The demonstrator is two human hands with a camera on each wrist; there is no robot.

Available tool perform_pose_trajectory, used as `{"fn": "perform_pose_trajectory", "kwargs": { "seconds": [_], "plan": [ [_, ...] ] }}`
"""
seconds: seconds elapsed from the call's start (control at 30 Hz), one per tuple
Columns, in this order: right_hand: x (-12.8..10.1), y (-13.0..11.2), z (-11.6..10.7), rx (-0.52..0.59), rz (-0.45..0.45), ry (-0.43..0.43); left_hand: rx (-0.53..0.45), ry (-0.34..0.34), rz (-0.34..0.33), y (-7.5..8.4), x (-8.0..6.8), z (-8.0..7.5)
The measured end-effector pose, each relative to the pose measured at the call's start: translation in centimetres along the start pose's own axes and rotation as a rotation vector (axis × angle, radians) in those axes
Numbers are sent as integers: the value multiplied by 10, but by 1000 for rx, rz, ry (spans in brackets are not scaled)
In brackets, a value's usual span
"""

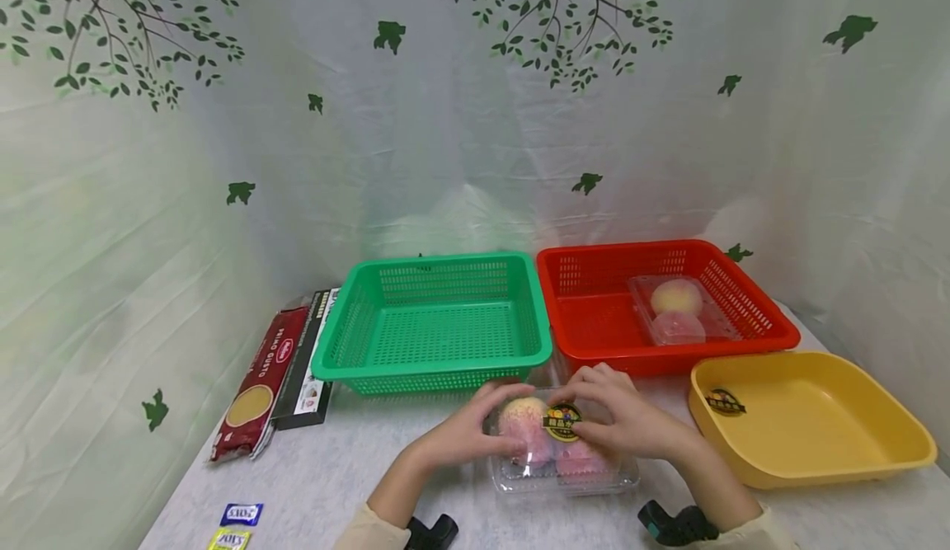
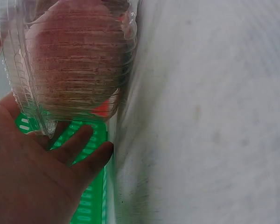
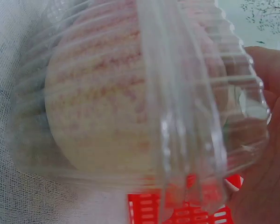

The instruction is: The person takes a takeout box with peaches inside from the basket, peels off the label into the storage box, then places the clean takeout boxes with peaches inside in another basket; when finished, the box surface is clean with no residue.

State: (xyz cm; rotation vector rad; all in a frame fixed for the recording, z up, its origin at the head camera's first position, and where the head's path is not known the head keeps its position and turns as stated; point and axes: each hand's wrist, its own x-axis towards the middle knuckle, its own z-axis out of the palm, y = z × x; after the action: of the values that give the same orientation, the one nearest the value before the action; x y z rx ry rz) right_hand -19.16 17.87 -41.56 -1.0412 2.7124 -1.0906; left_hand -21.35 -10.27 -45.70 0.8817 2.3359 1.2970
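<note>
A clear plastic clamshell box with pink and yellow peaches stands on the table in front, its lid down. A round black and gold sticker lies on top of the lid. My left hand grips the box's left side, thumb over the lid and index finger toward the back; in the left wrist view, its other fingers spread loosely beside the box. From the right, my right hand holds the lid, its thumb and index finger at the sticker. The ribbed wall hides part of the right fingers in the right wrist view.
Behind stand a green basket and a red basket, the latter holding another clear box of peaches. A yellow tray with a sticker sits right. Left lie a red packet, a black box and two small sachets.
</note>
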Motion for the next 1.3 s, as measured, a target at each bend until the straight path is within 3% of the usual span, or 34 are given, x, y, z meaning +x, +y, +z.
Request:
{"fn": "perform_pose_trajectory", "kwargs": {
  "seconds": [0.4,0.63,1.1,1.3],
  "plan": [
    [0,-5,-5,189,-96,-16,-11,-17,3,1,-1,-1],
    [-8,-11,-26,191,-24,44,-21,-10,-8,2,-1,-2],
    [-51,18,-88,64,133,330,-42,-12,-6,3,-1,-1],
    [-75,42,-111,77,250,312,-35,-8,-9,3,-1,-1]
  ]
}}
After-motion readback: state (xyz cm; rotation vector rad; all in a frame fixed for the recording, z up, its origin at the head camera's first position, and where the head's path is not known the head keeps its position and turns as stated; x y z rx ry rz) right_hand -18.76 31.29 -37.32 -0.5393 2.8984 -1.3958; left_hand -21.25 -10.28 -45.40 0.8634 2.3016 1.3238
